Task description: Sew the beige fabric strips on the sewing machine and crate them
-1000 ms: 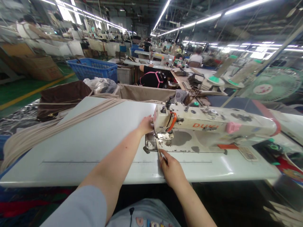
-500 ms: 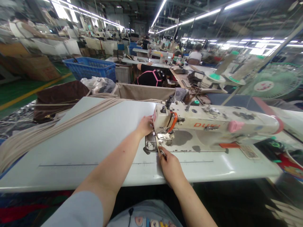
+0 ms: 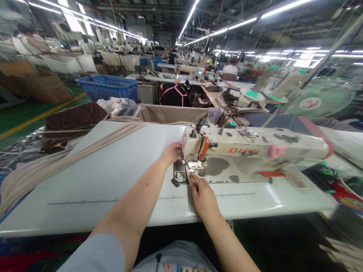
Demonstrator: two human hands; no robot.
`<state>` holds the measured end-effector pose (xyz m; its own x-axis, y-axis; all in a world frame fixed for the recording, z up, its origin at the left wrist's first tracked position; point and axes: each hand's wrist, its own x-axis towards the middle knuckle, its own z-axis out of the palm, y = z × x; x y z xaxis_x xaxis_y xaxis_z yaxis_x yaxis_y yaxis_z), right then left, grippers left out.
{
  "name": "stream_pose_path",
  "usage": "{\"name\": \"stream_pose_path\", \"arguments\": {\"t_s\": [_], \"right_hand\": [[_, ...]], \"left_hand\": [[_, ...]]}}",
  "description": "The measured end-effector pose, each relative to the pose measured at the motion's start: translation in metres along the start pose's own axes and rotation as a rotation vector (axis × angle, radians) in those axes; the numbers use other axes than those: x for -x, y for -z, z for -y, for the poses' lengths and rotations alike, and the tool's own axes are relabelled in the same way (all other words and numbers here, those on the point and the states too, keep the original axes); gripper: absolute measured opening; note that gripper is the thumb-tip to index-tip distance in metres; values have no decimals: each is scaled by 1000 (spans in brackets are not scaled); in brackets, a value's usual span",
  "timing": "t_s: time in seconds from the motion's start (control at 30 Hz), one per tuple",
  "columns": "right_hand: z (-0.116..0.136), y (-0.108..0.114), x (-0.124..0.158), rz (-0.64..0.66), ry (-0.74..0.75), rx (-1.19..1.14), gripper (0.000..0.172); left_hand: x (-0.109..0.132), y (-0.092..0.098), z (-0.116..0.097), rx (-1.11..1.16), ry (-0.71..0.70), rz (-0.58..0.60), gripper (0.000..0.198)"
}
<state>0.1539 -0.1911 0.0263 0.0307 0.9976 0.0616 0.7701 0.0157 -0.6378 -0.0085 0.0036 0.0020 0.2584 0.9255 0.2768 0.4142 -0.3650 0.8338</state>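
Fingertips of the right hand [image 3: 204, 196] press together on a thin, pale strip [image 3: 189, 177] at the near edge of the metal needle plate [image 3: 181, 174]; what they pinch is too small to make out clearly. The left hand [image 3: 172, 151] reaches to the far left side of the cream-coloured sewing machine [image 3: 252, 149], its fingers hidden behind the machine head, so I cannot tell whether they are spread or closed. The needle area under the orange guard [image 3: 204, 146] is blurred and partly covered by shadow.

One machine stands on the white work table [image 3: 113, 166], with two forearms over it. A long bundle of beige fabric strips [image 3: 56, 162] runs across the table's left side, its near end cut off by the frame edge. Beyond the table, one brown cloth bin [image 3: 70, 121] sits at far left, contents unclear, beside a beige cloth trough [image 3: 170, 112]. One blue plastic crate [image 3: 109, 86] stands farther back; its inside is not visible. Two thread cones [image 3: 272, 83] rise at far right near one green fan [image 3: 320, 100]. A person in a black top with pink straps [image 3: 173, 94] bends at the next table.
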Motion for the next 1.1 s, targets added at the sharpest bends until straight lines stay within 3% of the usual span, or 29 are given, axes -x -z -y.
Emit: {"name": "stream_pose_path", "arguments": {"t_s": [0.1,0.27,0.37,0.53,0.7,0.77,1.1], "right_hand": [[-6,0,4,-109,55,-7,40],[-11,-1,12,-247,134,-132,34],[-7,2,14,-261,158,-190,30],[11,5,16,-119,163,-302,27],[30,-10,9,209,-7,-595,34],[34,-19,3,284,-56,-689,38],[43,-42,-24,372,-165,-858,58]], "left_hand": [[2,3,3,107,107,-120,4],[11,2,2,349,259,-261,20],[27,4,-3,543,318,-320,23],[74,21,-13,780,357,-375,26],[117,36,-20,819,364,-427,36],[130,40,-22,786,364,-442,37],[191,66,-44,504,304,-421,35]]}}
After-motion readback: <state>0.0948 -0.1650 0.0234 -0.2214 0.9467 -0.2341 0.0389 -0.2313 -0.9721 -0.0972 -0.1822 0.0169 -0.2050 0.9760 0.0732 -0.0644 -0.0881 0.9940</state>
